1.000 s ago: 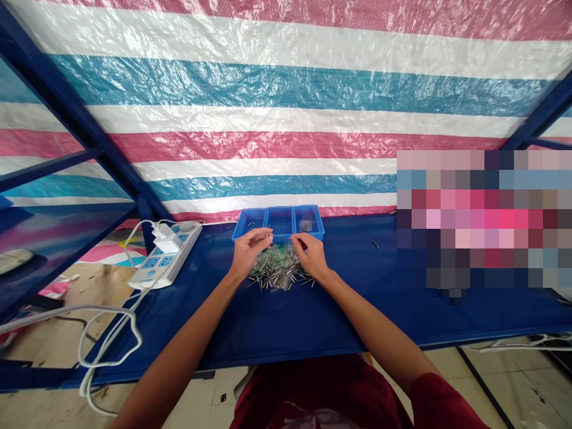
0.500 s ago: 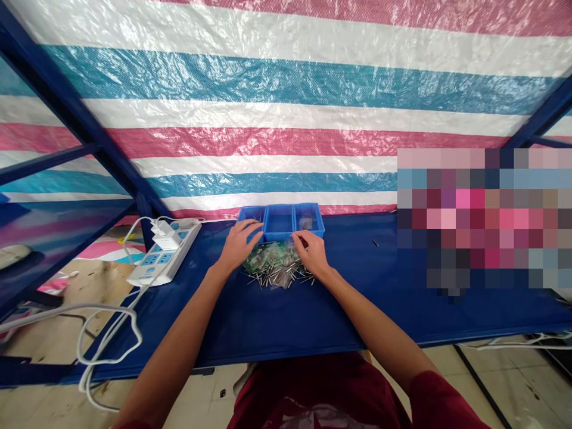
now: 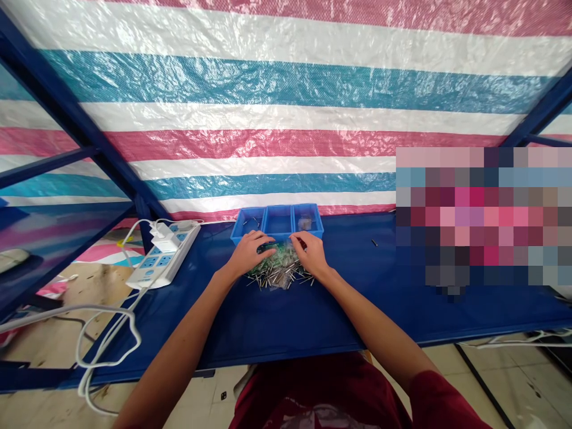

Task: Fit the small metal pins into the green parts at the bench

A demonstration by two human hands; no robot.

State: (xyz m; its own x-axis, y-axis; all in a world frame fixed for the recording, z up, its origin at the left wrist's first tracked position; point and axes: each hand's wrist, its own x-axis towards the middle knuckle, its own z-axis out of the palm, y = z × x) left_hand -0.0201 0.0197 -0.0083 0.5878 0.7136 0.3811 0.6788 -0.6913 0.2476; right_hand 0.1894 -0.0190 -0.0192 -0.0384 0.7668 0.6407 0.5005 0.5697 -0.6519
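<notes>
A heap of thin metal pins, mixed with small clear and green plastic pieces [image 3: 279,275], lies on the blue table. Over the heap's left side is my left hand [image 3: 251,253], its fingers stretched out and the thumb apart. My right hand [image 3: 311,253] rests at the heap's right edge. Its thumb and forefinger are drawn together near the tray; anything between them is too small to make out. Just behind both hands stands a blue three-compartment tray [image 3: 279,233]. Several pins lie in its left compartment, and clear pieces [image 3: 305,223] in the right one.
A white power strip [image 3: 167,257] with plugged-in chargers and looping white cables [image 3: 134,325] sits at the table's left. One loose pin [image 3: 374,242] lies to the right. Striped plastic sheeting [image 3: 286,143] hangs behind. The far right is pixelated.
My left hand has moved from the tray's left compartment down and right, over the heap. The left compartment now shows more fully. My right hand has stayed nearly in place.
</notes>
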